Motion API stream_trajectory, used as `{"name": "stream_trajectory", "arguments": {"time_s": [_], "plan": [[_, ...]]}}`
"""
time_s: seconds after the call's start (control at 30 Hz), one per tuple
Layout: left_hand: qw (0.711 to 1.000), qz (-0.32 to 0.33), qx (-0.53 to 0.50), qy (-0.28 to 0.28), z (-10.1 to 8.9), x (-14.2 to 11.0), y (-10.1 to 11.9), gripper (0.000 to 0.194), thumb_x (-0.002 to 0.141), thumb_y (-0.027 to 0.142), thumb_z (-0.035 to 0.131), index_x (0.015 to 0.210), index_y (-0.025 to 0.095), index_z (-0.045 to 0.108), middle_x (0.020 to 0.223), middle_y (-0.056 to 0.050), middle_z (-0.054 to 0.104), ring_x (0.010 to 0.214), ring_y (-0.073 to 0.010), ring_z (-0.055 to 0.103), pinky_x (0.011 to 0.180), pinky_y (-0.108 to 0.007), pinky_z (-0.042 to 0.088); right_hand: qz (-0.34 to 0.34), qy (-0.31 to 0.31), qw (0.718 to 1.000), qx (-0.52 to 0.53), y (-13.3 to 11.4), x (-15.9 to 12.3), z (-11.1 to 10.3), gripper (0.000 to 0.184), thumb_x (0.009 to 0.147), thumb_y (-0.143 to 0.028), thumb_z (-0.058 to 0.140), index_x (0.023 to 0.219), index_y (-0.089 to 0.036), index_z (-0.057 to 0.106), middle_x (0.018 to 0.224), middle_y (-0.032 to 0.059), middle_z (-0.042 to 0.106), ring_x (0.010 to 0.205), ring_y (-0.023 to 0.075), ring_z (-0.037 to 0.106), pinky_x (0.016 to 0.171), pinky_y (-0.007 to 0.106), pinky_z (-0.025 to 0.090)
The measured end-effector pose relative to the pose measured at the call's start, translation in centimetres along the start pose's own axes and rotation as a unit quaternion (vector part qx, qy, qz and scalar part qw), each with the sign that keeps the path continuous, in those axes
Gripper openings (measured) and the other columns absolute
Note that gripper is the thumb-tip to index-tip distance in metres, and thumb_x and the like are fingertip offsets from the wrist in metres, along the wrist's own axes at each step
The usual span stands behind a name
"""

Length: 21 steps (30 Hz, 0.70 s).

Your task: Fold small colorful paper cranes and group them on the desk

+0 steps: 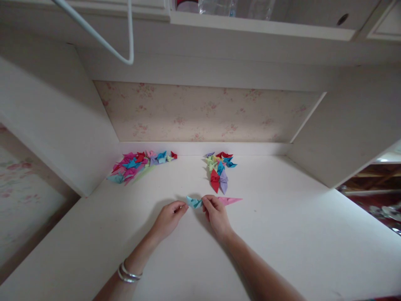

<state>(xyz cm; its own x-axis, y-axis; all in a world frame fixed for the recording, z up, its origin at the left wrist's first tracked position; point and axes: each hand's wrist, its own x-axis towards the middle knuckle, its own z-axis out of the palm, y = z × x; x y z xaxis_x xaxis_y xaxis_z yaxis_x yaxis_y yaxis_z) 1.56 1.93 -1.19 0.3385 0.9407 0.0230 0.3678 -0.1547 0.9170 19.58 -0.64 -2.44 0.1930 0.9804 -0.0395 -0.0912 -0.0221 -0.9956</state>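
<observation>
A light blue folded-paper piece (194, 203) is stretched between my two hands, just over the white desk. My left hand (171, 215) pinches its left end between thumb and fingers; silver bangles circle that wrist. At the other end, my right hand (216, 213) grips the piece, its fingers hiding that tip. A pink folded-paper piece (231, 201) lies on the desk behind my right hand, pointing right and partly covered by it. Farther back, a small group of folded-paper pieces (214, 180) in red, purple, blue and yellow-green lies near the centre.
A larger heap of colourful folded-paper pieces (131, 164) rests at the back left of the white desk (282, 234). Side panels (351, 125) and a floral back wall (200, 113) enclose it. A white bent rod (130, 37) hangs above at left, below the cabinet.
</observation>
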Motion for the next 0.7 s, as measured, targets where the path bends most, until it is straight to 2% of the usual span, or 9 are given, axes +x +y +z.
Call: {"name": "stream_trajectory", "arguments": {"time_s": [0.23,0.4,0.57,0.63,0.7], "plan": [[1.0,-0.003,0.002,0.003,0.0,-0.1,-0.2,0.039,0.084,0.051,0.05,0.081,0.016,0.068,0.067,0.0,0.058,0.064,-0.0156,0.048,0.059,-0.024,0.034,-0.004,-0.007,0.998,0.059,-1.2,0.4,-1.0,0.033,0.081,-0.052,0.061,0.08,-0.019,0.057,0.061,-0.0048,0.051,0.04,0.0062,0.036,0.037,0.022,0.022],[1.0,-0.005,0.019,0.001,0.2,-0.1,-0.3,0.037,0.085,0.049,0.049,0.083,0.017,0.068,0.066,0.0,0.057,0.064,-0.0152,0.048,0.059,-0.024,0.035,0.001,-0.004,0.993,0.119,-3.9,2.1,-3.4,0.035,0.075,-0.052,0.067,0.079,-0.018,0.059,0.064,-0.0025,0.055,0.042,0.0069,0.041,0.037,0.022,0.027],[0.997,-0.007,0.075,-0.004,0.6,0.2,-0.3,0.037,0.089,0.046,0.045,0.082,0.017,0.067,0.064,0.001,0.054,0.062,-0.0136,0.048,0.057,-0.023,0.033,-0.043,0.035,0.993,0.108,-7.0,7.0,-8.9,0.033,0.07,-0.047,0.073,0.084,-0.019,0.062,0.068,-0.0028,0.056,0.043,0.0057,0.042,0.038,0.021,0.029],[0.994,0.0,0.111,-0.003,0.9,0.2,-0.3,0.036,0.09,0.044,0.044,0.08,0.018,0.066,0.063,0.002,0.054,0.06,-0.0131,0.049,0.057,-0.023,0.032,-0.061,0.085,0.993,0.056,-7.5,10.1,-11.7,0.032,0.069,-0.047,0.072,0.081,-0.019,0.062,0.07,-0.0027,0.057,0.042,0.0053,0.042,0.038,0.021,0.03],[0.99,0.007,0.144,-0.002,1.0,0.2,-0.1,0.035,0.091,0.042,0.043,0.08,0.019,0.066,0.061,0.002,0.054,0.059,-0.0127,0.05,0.056,-0.023,0.031,-0.066,0.151,0.985,-0.048,-7.6,13.4,-14.7,0.032,0.071,-0.048,0.067,0.082,-0.019,0.061,0.073,-0.0014,0.059,0.042,0.0059,0.043,0.038,0.021,0.033]]}}
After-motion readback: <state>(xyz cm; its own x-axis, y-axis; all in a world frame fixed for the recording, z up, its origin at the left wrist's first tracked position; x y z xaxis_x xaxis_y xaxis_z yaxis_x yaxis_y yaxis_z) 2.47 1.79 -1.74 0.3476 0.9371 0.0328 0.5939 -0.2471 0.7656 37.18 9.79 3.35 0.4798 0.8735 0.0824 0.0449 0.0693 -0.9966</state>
